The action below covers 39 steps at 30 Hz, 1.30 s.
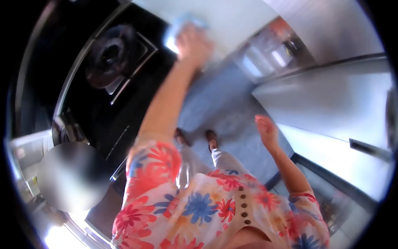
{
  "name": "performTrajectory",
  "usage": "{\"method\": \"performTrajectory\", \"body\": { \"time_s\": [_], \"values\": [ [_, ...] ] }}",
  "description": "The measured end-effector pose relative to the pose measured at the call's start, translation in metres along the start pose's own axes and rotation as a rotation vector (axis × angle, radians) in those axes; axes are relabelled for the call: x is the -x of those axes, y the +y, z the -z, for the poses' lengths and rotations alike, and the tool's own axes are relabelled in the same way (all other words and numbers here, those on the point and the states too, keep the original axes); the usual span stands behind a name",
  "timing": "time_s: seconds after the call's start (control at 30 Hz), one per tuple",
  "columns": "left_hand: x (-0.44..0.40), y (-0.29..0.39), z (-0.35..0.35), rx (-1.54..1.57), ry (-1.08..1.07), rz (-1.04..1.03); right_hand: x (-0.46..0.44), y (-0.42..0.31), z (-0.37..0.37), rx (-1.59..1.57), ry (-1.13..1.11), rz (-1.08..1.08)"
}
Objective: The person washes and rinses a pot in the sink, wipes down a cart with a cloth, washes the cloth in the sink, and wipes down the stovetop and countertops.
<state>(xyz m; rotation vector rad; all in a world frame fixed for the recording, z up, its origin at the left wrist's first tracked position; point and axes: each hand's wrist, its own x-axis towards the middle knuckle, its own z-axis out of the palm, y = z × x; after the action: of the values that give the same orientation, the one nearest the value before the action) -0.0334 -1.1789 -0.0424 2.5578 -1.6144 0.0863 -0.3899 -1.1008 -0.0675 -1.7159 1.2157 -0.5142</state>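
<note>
My left hand (194, 43) reaches far forward, its fingers bent over a light blue cloth (174, 34). The cloth lies against a pale, smooth surface (232, 20), close to the edge of a glossy black area. Motion blurs the hand and part of the cloth. My right hand (266, 130) hangs to the right, above the grey floor (232, 103). Its fingers look loosely curled, and no object shows in them.
On my left is a glossy black surface (137, 99) with a dark round object (110, 58) on or in it. White cabinet fronts (323, 91) with a dark handle (369, 149) stand on the right. My shoes (211, 136) are on the floor between them.
</note>
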Motion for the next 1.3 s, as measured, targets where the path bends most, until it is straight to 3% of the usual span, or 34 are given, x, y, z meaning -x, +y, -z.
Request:
{"method": "performTrajectory", "body": {
  "time_s": [0.17, 0.23, 0.43, 0.53, 0.63, 0.67, 0.7, 0.73, 0.77, 0.8, 0.83, 0.9, 0.97, 1.03, 1.07, 1.1, 1.13, 1.17, 1.2, 1.3],
  "values": [
    [0.105, -0.006, 0.029, 0.141, 0.003, -0.289, -0.017, -0.048, -0.018, 0.031, -0.136, 0.151],
    [0.141, -0.029, 0.050, 0.153, -0.097, -0.213, -0.025, -0.065, -0.023, 0.076, -0.205, 0.171],
    [0.295, -0.131, 0.072, 0.075, -0.098, 0.178, -0.030, -0.080, -0.063, 0.032, -0.288, 0.406],
    [0.368, -0.176, 0.083, -0.051, -0.095, 0.336, -0.031, -0.075, -0.088, 0.067, -0.399, 0.394],
    [0.433, -0.215, 0.073, -0.149, 0.044, 0.365, -0.036, -0.095, -0.101, 0.062, -0.438, 0.389],
    [0.440, -0.218, 0.077, -0.162, 0.118, 0.299, -0.037, -0.108, -0.105, -0.021, -0.533, 0.266],
    [0.443, -0.222, 0.079, -0.066, 0.114, 0.352, -0.034, -0.123, -0.108, -0.089, -0.625, 0.169],
    [0.441, -0.224, 0.079, 0.231, 0.171, 0.475, -0.030, -0.140, -0.113, -0.156, -0.713, 0.069],
    [0.431, -0.219, 0.086, 0.536, 0.224, 0.593, -0.027, -0.151, -0.122, -0.218, -0.797, -0.032],
    [0.424, -0.205, 0.095, 1.039, 0.251, 0.854, -0.022, -0.155, -0.133, -0.326, -0.923, -0.083],
    [0.413, -0.200, 0.101, 1.285, 0.175, 0.921, -0.015, -0.159, -0.145, -0.434, -1.048, -0.133],
    [0.369, -0.169, 0.115, 1.946, 0.277, 0.947, -0.001, -0.169, -0.172, -0.567, -1.102, -0.171],
    [0.332, -0.145, 0.097, 2.025, -0.017, 0.751, 0.004, -0.193, -0.185, -0.778, -1.076, -0.337],
    [0.288, -0.113, 0.110, 1.622, -0.229, 0.211, -0.013, -0.196, -0.192, -0.895, -0.929, -0.404],
    [0.269, -0.103, 0.117, 1.565, -0.163, 0.066, -0.027, -0.207, -0.186, -0.971, -0.877, -0.445],
    [0.255, -0.098, 0.124, 1.502, -0.094, -0.074, -0.043, -0.208, -0.174, -0.949, -0.837, -0.267],
    [0.247, -0.097, 0.128, 1.678, -0.068, -0.095, -0.060, -0.209, -0.163, -0.923, -0.780, -0.096],
    [0.242, -0.096, 0.132, 1.851, -0.045, -0.111, -0.075, -0.219, -0.150, -0.895, -0.631, -0.281],
    [0.243, -0.094, 0.138, 1.966, -0.012, -0.017, -0.096, -0.228, -0.137, -0.845, -0.525, -0.163],
    [0.265, -0.106, 0.114, 1.845, -0.326, 0.075, -0.169, -0.254, -0.106, -0.579, -0.388, 0.149]
  ]
}}
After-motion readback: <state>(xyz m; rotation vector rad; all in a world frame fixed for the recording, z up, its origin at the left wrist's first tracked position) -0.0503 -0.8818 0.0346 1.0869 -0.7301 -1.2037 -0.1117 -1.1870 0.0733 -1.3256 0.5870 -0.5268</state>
